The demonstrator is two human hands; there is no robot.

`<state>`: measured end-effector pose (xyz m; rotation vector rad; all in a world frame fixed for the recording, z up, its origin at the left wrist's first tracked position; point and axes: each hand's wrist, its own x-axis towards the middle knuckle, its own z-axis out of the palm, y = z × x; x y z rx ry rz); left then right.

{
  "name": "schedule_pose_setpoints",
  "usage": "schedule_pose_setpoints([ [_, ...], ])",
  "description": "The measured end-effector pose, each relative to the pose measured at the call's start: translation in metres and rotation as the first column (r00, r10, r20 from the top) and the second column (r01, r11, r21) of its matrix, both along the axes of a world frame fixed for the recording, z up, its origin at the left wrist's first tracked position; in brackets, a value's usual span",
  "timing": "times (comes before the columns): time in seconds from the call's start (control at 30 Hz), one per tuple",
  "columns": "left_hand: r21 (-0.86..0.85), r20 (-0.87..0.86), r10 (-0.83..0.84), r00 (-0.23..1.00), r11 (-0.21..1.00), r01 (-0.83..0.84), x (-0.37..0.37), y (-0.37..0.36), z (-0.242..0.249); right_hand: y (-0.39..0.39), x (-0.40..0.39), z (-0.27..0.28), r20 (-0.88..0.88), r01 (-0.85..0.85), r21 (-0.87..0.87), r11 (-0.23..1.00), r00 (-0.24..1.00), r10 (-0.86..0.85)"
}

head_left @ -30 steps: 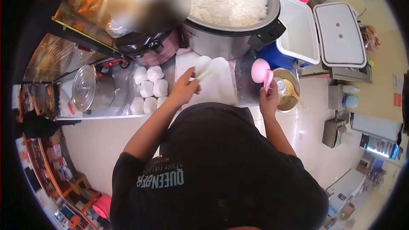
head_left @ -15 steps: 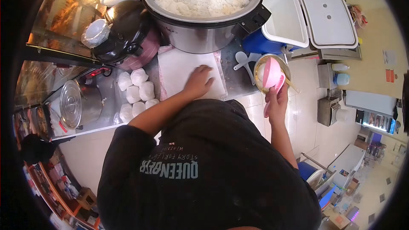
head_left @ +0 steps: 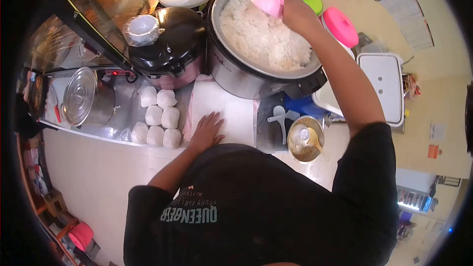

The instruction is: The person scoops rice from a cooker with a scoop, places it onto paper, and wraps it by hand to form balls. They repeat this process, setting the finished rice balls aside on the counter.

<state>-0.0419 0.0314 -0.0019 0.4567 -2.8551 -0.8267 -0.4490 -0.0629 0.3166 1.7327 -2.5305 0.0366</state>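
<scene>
My right hand [head_left: 298, 16] is closed on the handle of a pink scoop [head_left: 268, 3]. Its bowl rests against the white rice [head_left: 266, 39] near the far rim of a big steel rice cooker [head_left: 236, 76]. On a stack of white wrapping paper [head_left: 224, 106], my left hand [head_left: 207, 132] lies flat with its fingers spread, holding nothing. Several white wrapped packets [head_left: 170, 117] sit in rows to the left of the paper. A metal bowl [head_left: 319, 124] at the right holds a wooden-looking spoon [head_left: 316, 141] in cloudy liquid.
Left of the large cooker stands a black and pink cooker [head_left: 170, 49] with a plastic-wrapped bowl [head_left: 143, 28] on top. A lidded steel pot [head_left: 98, 99] stands further left. White spoons [head_left: 281, 118] lie beside the metal bowl. A white-lined blue cooler [head_left: 298, 104] is at the right.
My right hand has carried the pink scoop from over the metal bowl up to the rice in the cooker. My left hand has shifted towards the paper's near left part, and the view has shifted.
</scene>
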Motion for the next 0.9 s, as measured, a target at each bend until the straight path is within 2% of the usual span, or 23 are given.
schedule_pose_setpoints([
  [0.1, 0.023, -0.002, 0.107, 0.994, 0.994, -0.107, 0.010, 0.006, -0.001, -0.067, -0.045, -0.030, -0.018, 0.012, 0.021, 1.000, 1.000, -0.011],
  [0.2, -0.005, -0.005, 0.121, 0.993, 0.993, -0.121, 0.011, 0.007, 0.004, -0.090, -0.029, -0.044, -0.065, 0.049, 0.097, 0.994, 0.997, -0.043],
  [0.3, -0.042, -0.006, 0.123, 0.992, 0.991, -0.123, 0.011, 0.008, 0.004, -0.076, -0.010, -0.042, -0.017, -0.014, 0.187, 0.982, 1.000, 0.018],
  [0.4, -0.047, -0.033, 0.128, 0.991, 0.990, -0.130, 0.011, 0.008, 0.005, -0.065, 0.012, -0.029, 0.110, -0.102, 0.291, 0.951, 0.991, 0.072],
  [0.43, -0.036, -0.036, 0.130, 0.991, 0.991, -0.132, 0.011, 0.007, 0.004, -0.061, 0.026, -0.037, 0.210, -0.245, 0.341, 0.907, 0.961, 0.181],
  [0.5, -0.017, -0.040, 0.132, 0.990, 0.991, -0.133, 0.011, 0.007, 0.004, -0.035, 0.068, -0.052, 0.175, -0.183, 0.394, 0.901, 0.977, 0.122],
  [0.6, -0.026, -0.014, 0.128, 0.992, 0.991, -0.129, 0.010, 0.007, 0.003, -0.009, 0.065, -0.046, 0.314, -0.137, 0.456, 0.879, 0.949, -0.015],
  [0.7, -0.002, -0.002, 0.132, 0.991, 0.991, -0.132, 0.009, 0.007, 0.007, 0.010, 0.061, -0.031, 0.303, -0.191, 0.555, 0.810, 0.953, 0.016],
  [0.8, -0.003, -0.004, 0.133, 0.991, 0.991, -0.133, 0.009, 0.008, 0.004, 0.026, 0.043, -0.027, 0.357, -0.282, 0.542, 0.791, 0.930, 0.087],
  [0.9, 0.015, -0.006, 0.134, 0.991, 0.991, -0.134, 0.009, 0.007, 0.002, 0.034, 0.033, -0.008, 0.538, -0.298, 0.688, 0.662, 0.822, -0.189],
])
